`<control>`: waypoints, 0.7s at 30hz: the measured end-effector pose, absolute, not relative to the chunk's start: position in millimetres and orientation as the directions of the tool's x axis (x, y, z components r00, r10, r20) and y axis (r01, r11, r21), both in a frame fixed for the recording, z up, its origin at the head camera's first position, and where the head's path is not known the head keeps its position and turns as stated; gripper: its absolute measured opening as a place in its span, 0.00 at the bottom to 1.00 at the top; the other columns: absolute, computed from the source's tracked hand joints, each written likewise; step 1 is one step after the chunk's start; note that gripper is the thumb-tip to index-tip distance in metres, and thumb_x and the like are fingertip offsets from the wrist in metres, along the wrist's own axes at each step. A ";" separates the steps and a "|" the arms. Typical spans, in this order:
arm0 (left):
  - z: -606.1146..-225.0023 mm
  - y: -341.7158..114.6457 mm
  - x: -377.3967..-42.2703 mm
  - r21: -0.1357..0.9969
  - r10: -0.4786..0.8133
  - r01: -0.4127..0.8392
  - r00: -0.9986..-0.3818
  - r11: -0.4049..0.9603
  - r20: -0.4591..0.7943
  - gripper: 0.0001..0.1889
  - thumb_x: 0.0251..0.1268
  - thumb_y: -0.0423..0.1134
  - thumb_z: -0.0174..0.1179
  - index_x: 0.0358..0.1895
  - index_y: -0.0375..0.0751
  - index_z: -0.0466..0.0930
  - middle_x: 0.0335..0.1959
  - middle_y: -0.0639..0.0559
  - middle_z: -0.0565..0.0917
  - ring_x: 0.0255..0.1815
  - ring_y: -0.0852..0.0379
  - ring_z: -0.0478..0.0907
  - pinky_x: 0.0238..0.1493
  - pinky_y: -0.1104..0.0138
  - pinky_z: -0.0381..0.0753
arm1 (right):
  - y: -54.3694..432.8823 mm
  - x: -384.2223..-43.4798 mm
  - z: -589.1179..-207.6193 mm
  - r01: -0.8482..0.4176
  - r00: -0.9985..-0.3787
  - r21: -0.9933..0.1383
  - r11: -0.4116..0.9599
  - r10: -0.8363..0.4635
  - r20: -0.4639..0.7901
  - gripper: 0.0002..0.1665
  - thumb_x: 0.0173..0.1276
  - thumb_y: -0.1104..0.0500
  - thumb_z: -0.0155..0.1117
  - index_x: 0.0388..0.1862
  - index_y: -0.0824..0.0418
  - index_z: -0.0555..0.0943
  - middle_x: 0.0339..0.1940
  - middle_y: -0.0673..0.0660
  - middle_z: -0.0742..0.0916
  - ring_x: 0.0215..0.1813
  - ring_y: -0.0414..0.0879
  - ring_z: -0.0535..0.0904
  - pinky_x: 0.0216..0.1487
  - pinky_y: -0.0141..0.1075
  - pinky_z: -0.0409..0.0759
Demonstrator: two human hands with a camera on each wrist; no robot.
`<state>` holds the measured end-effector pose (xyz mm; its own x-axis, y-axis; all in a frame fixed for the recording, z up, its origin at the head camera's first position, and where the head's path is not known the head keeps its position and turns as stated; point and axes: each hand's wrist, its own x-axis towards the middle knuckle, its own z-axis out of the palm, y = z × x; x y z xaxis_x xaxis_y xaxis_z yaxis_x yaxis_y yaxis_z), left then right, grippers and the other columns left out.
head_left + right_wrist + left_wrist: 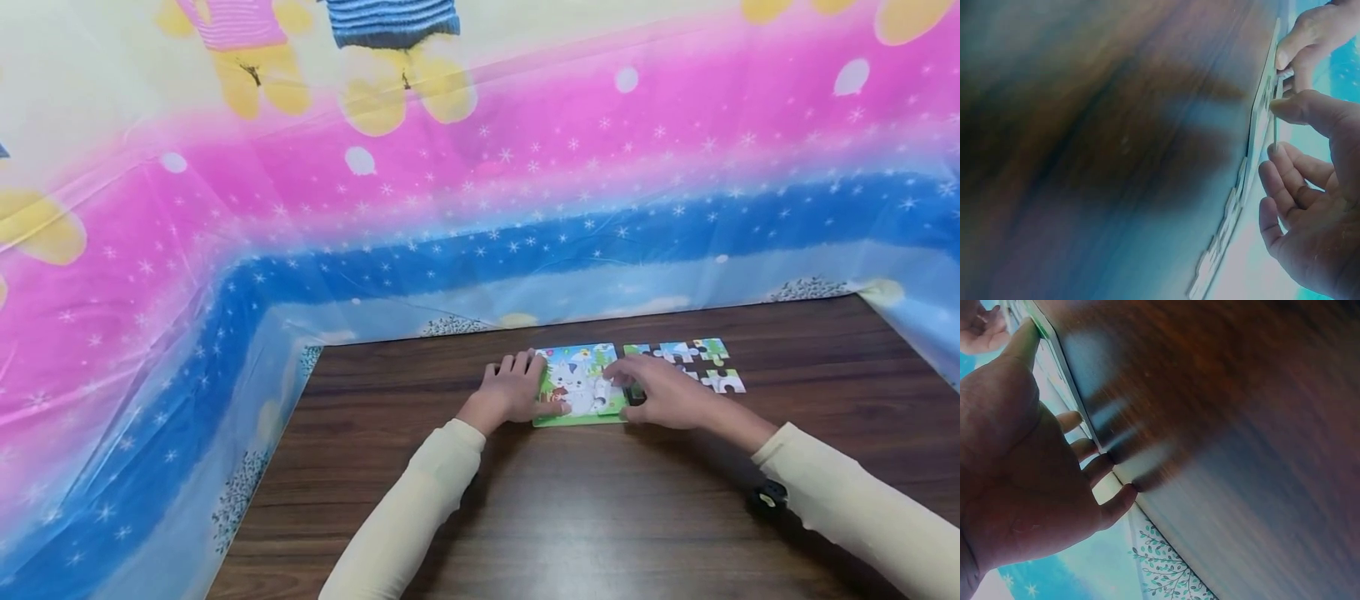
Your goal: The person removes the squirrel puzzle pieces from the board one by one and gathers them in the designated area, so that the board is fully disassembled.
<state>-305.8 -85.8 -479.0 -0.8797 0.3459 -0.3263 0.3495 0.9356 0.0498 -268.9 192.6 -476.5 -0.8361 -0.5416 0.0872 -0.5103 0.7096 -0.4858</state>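
A jigsaw puzzle (577, 419) with a white cartoon animal on a green and blue scene lies on the table near its far edge. My left hand (513, 392) rests at its left side, fingers spread along the edge and thumb on the lower part. Over the right side of the puzzle, my right hand (667, 396) pinches a thin puzzle piece (1275, 130) between thumb and fingertips. The right wrist view shows that piece edge-on, close to the board. Its printed face is mostly hidden by the hand in the head view.
Several loose puzzle pieces (711, 350) lie right of the puzzle, partly behind my right hand. The dark wooden table (600, 517) ends just beyond them, where a pink and blue patterned cloth (480, 233) hangs. A black band (770, 497) is on the right sleeve.
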 end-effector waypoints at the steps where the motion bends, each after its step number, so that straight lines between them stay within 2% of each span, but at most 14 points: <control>1: -478.7 -85.2 -305.5 0.049 0.350 0.354 -0.879 0.934 -0.324 0.55 0.68 0.80 0.50 0.88 0.54 0.43 0.90 0.49 0.45 0.90 0.45 0.47 0.84 0.40 0.57 | 195.6 -267.4 -475.9 -0.515 -0.835 -0.483 0.708 -0.543 0.094 0.33 0.63 0.58 0.79 0.67 0.59 0.81 0.54 0.53 0.88 0.57 0.51 0.84 0.59 0.55 0.85; 8: -473.9 -85.8 -300.6 0.068 0.357 0.355 -0.877 0.932 -0.322 0.54 0.69 0.79 0.49 0.89 0.54 0.44 0.91 0.49 0.45 0.90 0.45 0.46 0.86 0.42 0.55 | 223.2 -255.9 -469.3 -0.533 -0.837 -0.444 0.721 -0.526 0.151 0.31 0.63 0.58 0.78 0.66 0.56 0.82 0.53 0.52 0.87 0.57 0.51 0.84 0.57 0.53 0.84; 13: -466.5 -87.8 -293.8 0.083 0.367 0.360 -0.876 0.929 -0.314 0.52 0.71 0.78 0.49 0.88 0.53 0.46 0.90 0.48 0.46 0.90 0.44 0.47 0.86 0.42 0.55 | 251.7 -250.4 -463.3 -0.520 -0.848 -0.416 0.746 -0.510 0.145 0.33 0.62 0.60 0.79 0.67 0.54 0.83 0.54 0.51 0.88 0.58 0.51 0.83 0.55 0.52 0.83; 21: -470.7 -90.5 -299.5 0.107 0.390 0.376 -0.862 0.920 -0.325 0.52 0.71 0.78 0.46 0.88 0.53 0.46 0.90 0.48 0.45 0.90 0.43 0.47 0.85 0.41 0.54 | 302.4 -241.6 -461.5 -0.506 -0.862 -0.348 0.789 -0.478 0.170 0.34 0.59 0.62 0.80 0.66 0.52 0.84 0.53 0.48 0.88 0.56 0.50 0.82 0.51 0.50 0.81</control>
<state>-299.5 -90.5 -470.7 -0.8617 0.3899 -0.3248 0.3760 0.9204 0.1074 -241.6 302.4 -461.5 -0.8620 -0.4776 0.1699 -0.5059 0.7892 -0.3481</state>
